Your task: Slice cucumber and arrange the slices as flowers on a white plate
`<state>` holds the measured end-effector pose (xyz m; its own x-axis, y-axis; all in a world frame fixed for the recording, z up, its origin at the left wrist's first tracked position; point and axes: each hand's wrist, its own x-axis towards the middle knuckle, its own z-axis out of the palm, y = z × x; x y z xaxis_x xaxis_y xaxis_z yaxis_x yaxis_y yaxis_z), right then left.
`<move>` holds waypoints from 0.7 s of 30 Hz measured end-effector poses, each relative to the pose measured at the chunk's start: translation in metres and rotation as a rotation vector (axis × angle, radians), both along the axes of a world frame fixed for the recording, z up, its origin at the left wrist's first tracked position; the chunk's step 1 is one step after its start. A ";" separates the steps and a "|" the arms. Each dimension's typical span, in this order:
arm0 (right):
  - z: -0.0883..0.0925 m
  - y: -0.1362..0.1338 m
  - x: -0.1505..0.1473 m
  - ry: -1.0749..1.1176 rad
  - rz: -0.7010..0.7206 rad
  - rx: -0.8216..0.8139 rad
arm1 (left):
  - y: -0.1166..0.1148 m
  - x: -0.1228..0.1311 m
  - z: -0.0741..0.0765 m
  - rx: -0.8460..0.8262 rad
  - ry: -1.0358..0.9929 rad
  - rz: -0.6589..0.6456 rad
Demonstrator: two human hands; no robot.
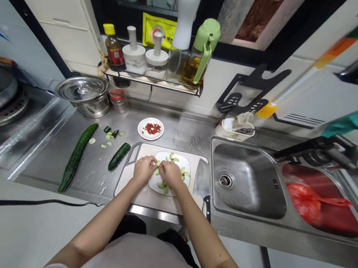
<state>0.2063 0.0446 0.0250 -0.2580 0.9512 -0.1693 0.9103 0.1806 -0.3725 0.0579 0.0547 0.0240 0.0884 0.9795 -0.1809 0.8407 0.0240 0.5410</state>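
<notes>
A white square plate (173, 191) lies on a light cutting board (140, 199). Thin green-edged cucumber slices (185, 173) are set on it in small fan-like groups, with bits of red among them. My left hand (144, 168) is at the plate's left side, thumb and fingertips pinched together. Close beside it, my right hand (171, 174) reaches over the plate with its fingers also closed. Both sets of fingertips meet around the slices at the left; whatever they hold is too small to make out. Behind the board stands a small white dish (140, 130) of red pieces.
Left of the board lie a cut cucumber (119, 157), cucumber scraps (110, 134) and a long cucumber (78, 158). A black-handled knife (207, 208) rests at the board's right edge, near the sink (249, 182). A lidded pot (84, 95) and a seasoning rack (153, 81) stand behind.
</notes>
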 end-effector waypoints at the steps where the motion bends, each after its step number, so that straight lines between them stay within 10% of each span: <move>1: 0.000 -0.001 0.000 0.011 -0.004 0.002 | 0.000 0.000 0.000 0.000 0.002 0.000; 21: 0.003 0.000 -0.002 0.022 -0.028 -0.005 | 0.000 0.000 0.001 -0.011 0.006 -0.001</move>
<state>0.2040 0.0444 0.0282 -0.2348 0.9572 -0.1692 0.9067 0.1530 -0.3931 0.0579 0.0547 0.0251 0.0886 0.9773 -0.1924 0.8439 0.0290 0.5358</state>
